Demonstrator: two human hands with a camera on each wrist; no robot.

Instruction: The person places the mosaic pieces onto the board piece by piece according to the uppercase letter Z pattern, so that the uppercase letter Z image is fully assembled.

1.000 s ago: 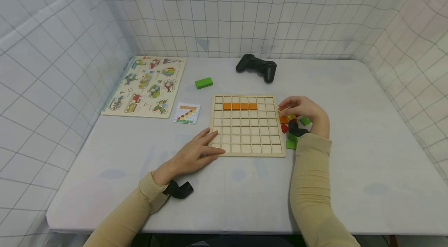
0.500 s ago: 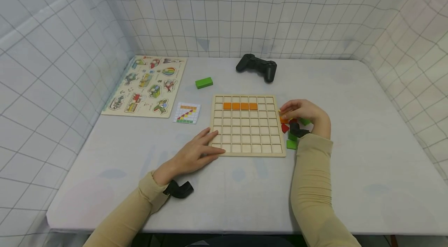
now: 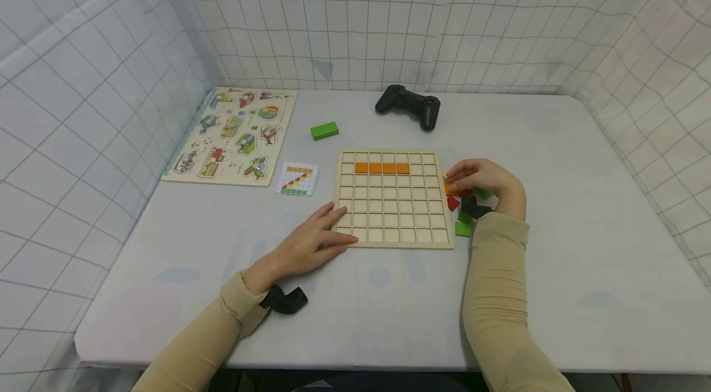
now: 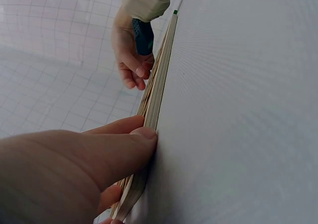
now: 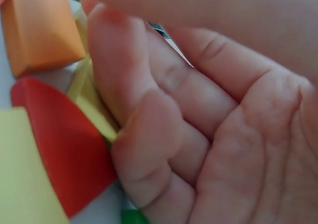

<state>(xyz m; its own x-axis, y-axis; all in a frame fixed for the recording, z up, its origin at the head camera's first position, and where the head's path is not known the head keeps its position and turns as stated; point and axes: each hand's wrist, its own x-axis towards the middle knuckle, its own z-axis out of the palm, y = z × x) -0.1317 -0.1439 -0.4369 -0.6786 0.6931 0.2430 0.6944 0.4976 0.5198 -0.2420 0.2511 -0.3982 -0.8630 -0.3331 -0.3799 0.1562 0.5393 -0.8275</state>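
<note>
A square wooden grid board [image 3: 398,202] lies on the table, with a short row of orange square blocks [image 3: 382,168] near its far side. My left hand [image 3: 311,242] rests on its near left corner, fingers spread; in the left wrist view the thumb [image 4: 141,142] lies along the board's edge. Beyond the board's right edge, my right hand [image 3: 486,181] reaches into a pile of coloured pieces with bent fingers. Close to those fingers are an orange block [image 5: 47,30], a red piece [image 5: 74,149] and a yellow piece [image 5: 92,92]. I cannot tell whether the fingertips pinch a piece.
A printed pattern card [image 3: 297,179] lies left of the board, beside a picture puzzle [image 3: 230,136]. Behind the board are a green block [image 3: 324,131] and a black game controller [image 3: 408,106]. More green blocks [image 3: 463,229] lie by my right wrist.
My right hand has shifted slightly down and right among the pieces, its thumb now closer to the orange block. The left hand and the board stay put.
</note>
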